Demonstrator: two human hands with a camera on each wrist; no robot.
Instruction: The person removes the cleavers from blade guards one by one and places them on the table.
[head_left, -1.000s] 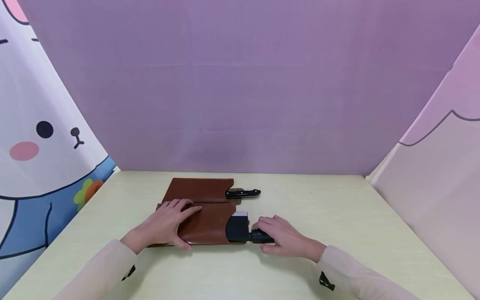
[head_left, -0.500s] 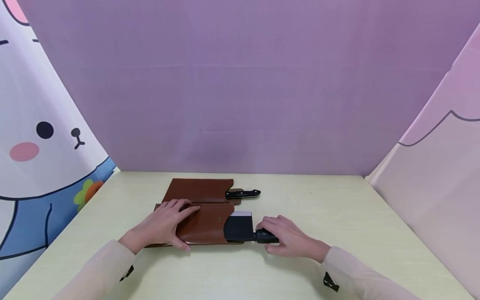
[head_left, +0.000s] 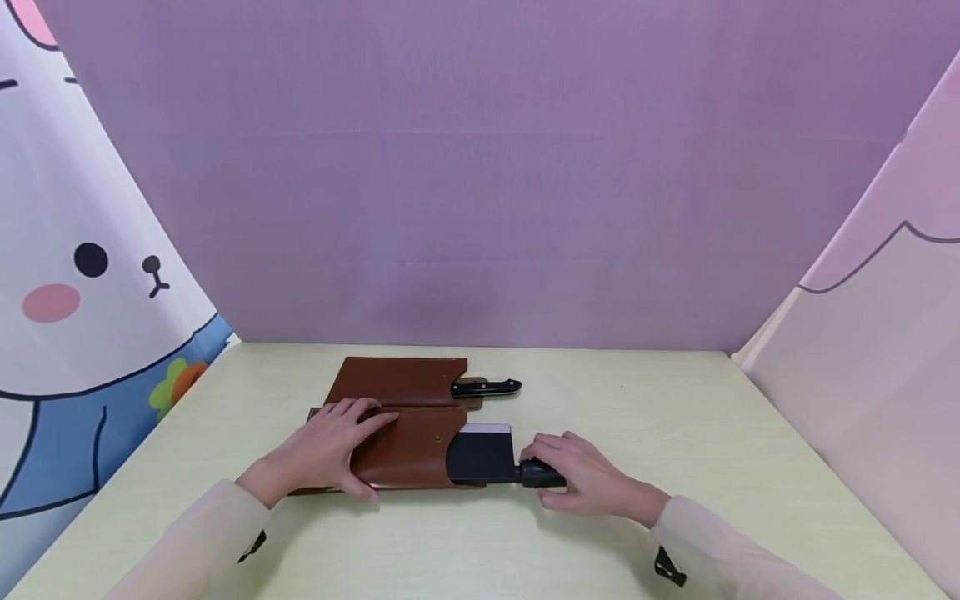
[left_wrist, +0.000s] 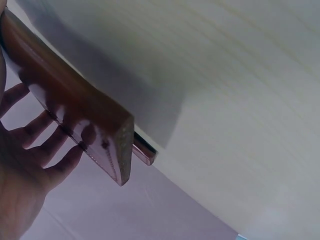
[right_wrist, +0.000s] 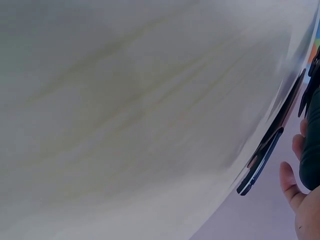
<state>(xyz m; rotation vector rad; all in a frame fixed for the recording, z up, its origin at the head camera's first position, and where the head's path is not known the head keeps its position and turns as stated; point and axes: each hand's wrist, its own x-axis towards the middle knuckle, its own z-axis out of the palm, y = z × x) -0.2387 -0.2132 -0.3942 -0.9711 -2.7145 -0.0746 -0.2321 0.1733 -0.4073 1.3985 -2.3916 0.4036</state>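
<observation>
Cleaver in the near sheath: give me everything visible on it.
The cleaver has a broad, black, squared-off blade, probably metal, with a pale strip along its edge farther from the person. A narrow neck joins it to a dark, thick handle whose material I can't tell. It lies roughly level, handle toward the person's right. The blade is partly inside the brown, leather-looking near sheath, so its far end is hidden. The right hand grips the handle, covering its end in the head view.
</observation>
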